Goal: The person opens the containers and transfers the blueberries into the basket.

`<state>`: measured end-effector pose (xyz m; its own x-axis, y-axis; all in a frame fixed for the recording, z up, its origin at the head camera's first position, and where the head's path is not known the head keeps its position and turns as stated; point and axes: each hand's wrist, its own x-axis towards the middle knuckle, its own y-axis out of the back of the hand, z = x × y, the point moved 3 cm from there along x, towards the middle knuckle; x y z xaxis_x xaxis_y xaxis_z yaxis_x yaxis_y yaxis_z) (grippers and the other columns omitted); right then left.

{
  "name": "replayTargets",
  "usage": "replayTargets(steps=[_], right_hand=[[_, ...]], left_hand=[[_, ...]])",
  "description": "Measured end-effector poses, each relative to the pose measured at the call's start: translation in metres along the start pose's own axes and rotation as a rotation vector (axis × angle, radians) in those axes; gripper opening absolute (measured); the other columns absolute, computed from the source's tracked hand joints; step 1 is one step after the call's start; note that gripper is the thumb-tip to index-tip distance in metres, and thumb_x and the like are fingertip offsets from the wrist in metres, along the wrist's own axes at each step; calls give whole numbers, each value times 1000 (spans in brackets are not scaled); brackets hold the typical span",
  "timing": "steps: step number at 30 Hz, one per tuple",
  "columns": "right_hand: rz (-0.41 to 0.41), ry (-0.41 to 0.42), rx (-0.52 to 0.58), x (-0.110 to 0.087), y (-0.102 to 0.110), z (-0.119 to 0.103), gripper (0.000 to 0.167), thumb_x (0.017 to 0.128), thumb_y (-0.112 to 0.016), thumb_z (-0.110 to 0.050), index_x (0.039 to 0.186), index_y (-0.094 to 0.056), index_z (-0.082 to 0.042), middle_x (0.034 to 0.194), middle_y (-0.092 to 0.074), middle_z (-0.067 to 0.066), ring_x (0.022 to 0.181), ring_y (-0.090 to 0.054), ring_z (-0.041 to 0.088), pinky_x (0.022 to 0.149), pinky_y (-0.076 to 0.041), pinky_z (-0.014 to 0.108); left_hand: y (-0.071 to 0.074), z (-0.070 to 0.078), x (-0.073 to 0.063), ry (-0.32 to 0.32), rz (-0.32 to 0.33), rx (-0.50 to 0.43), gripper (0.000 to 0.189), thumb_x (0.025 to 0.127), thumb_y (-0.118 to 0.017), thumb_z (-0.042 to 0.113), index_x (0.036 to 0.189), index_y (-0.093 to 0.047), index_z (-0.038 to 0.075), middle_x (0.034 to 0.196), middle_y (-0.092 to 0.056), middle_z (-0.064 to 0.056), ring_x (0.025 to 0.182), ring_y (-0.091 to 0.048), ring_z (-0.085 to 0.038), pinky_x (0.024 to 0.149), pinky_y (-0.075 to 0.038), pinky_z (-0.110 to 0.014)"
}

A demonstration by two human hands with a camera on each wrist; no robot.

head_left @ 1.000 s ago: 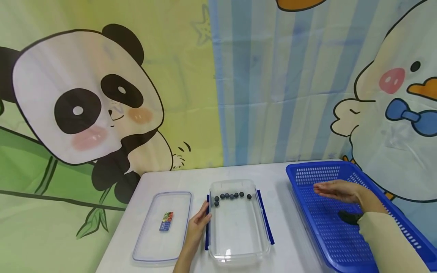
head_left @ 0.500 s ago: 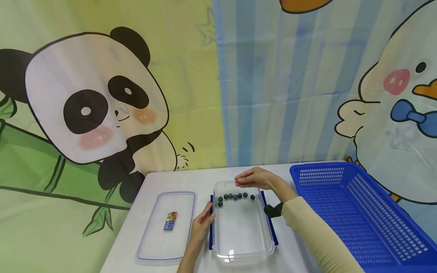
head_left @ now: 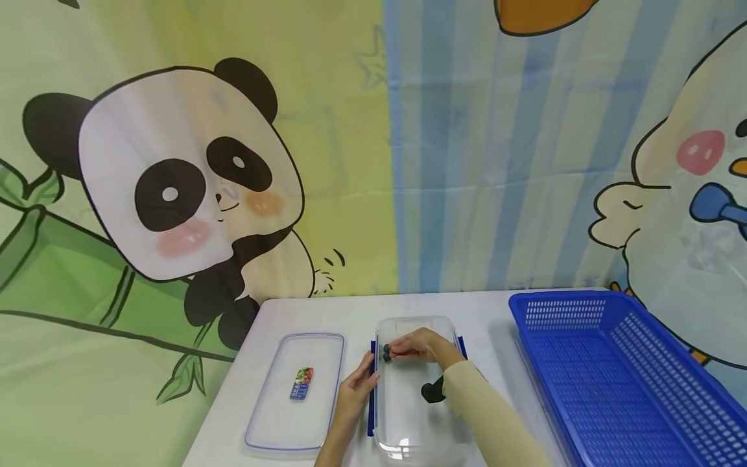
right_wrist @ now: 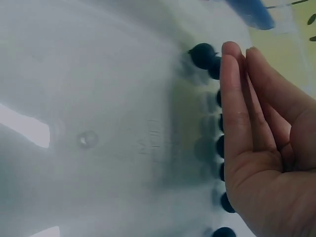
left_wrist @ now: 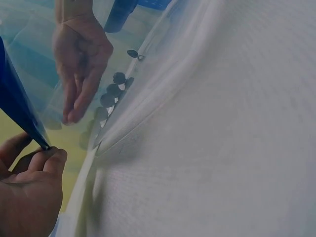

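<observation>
A clear plastic box (head_left: 403, 415) with blue side flaps sits mid-table. Dark blueberries (right_wrist: 202, 55) lie along its far end, with a short turn at the left corner. My left hand (head_left: 354, 392) grips the box's left side, its fingertips at the blue flap (left_wrist: 17, 94) in the left wrist view. My right hand (head_left: 420, 344) is over the far left corner, its fingertips drawn together right beside two berries. In the right wrist view, its extended fingers (right_wrist: 234, 103) cover part of the row. I cannot tell whether a berry is between the tips.
To the left lies a clear lid (head_left: 274, 421) with a small colourful label (head_left: 301, 383). A blue perforated basket (head_left: 583, 370) stands on the right of the white table (head_left: 350, 314). A patterned curtain (head_left: 344, 162) hangs behind the table.
My right hand has moved left from over the basket, across the box, down to the berries at its far left corner. My left hand keeps its hold on the box.
</observation>
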<state>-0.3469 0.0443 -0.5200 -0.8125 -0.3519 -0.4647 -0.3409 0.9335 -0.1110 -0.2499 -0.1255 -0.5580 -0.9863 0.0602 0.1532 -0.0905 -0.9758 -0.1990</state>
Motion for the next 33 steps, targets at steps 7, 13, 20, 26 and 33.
replayTargets(steps=[7,13,20,26,33], right_hand=[[81,6,-12,2,2,15,24,81,-63,9,105,-63,11,88,-69,17,82,-68,24,78,-56,33],[92,23,0,5,2,20,21,80,-66,6,101,-65,11,88,-69,17,82,-68,26,77,-56,33],[94,12,30,9,-1,23,22,80,-66,5,102,-64,12,88,-68,19,81,-68,26,77,-56,33],[31,27,37,9,-6,25,22,82,-65,3,101,-64,12,90,-68,20,84,-67,28,79,-56,34],[14,27,39,10,-6,25,22,83,-64,4,103,-63,13,90,-68,19,85,-67,28,79,-56,34]], left_hand=[[-2,0,-1,19,-1,-7,51,88,-62,9,134,-43,-2,146,-28,-16,134,-25,-26,102,-27,-13],[0,-1,-1,25,20,3,51,87,-63,9,133,-44,-2,145,-30,-15,134,-26,-26,102,-27,-13],[0,0,-1,10,-3,-11,51,88,-61,7,134,-41,-4,146,-26,-18,134,-24,-27,103,-27,-13],[0,0,0,7,4,-4,51,88,-61,6,133,-41,-6,146,-28,-18,134,-25,-27,103,-27,-13],[0,-2,1,9,7,-13,52,87,-62,6,133,-41,-7,146,-28,-19,134,-25,-28,103,-28,-14]])
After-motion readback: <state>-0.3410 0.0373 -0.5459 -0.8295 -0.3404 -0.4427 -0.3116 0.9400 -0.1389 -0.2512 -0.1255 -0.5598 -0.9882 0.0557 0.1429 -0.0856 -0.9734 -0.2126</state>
